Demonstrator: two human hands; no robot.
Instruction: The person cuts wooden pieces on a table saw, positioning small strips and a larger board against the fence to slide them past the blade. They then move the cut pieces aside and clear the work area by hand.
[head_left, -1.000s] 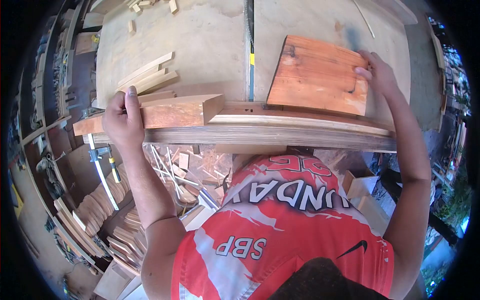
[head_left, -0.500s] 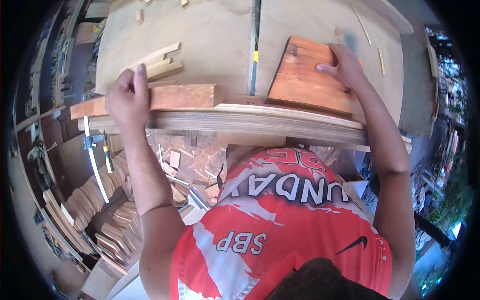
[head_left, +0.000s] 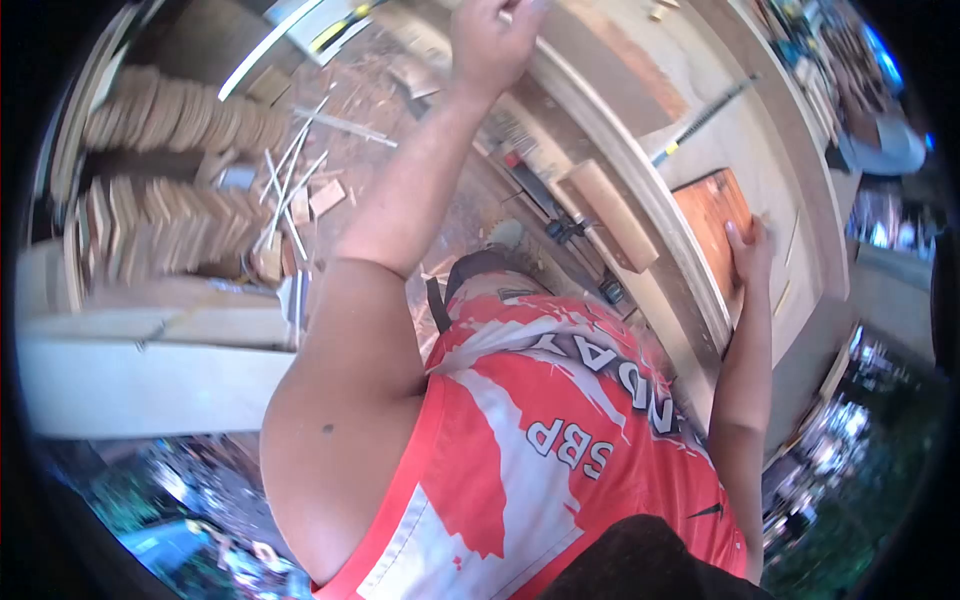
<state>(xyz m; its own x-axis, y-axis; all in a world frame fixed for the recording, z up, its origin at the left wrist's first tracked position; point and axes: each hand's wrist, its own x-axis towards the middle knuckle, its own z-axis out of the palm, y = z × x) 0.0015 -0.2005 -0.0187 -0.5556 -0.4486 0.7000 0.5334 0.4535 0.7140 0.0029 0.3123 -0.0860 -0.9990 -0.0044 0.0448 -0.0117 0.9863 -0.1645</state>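
My left hand (head_left: 495, 45) is at the top edge, raised over the near edge of the workbench (head_left: 640, 150). Its fingers are curled closed, and a small pale bit shows between them, too blurred to identify. On the bench at the right lies a reddish-orange wooden board (head_left: 708, 215). My right hand (head_left: 750, 250) grips this board along its right side, thumb on the upper face and fingers at the far edge. A dark strip with a yellow mark (head_left: 705, 120) crosses the bench beyond the board.
A wooden block (head_left: 612, 215) and a clamp-like tool (head_left: 565, 230) are below the bench edge. Stacked wood pieces (head_left: 150, 225) fill shelves at the left, with offcuts (head_left: 325, 198) on the floor. Another person (head_left: 885, 140) is at the upper right.
The view has turned and shifted left. My left hand now shows at the top edge, and the thick plank it held is no longer clearly visible. My right hand remains at the reddish board.
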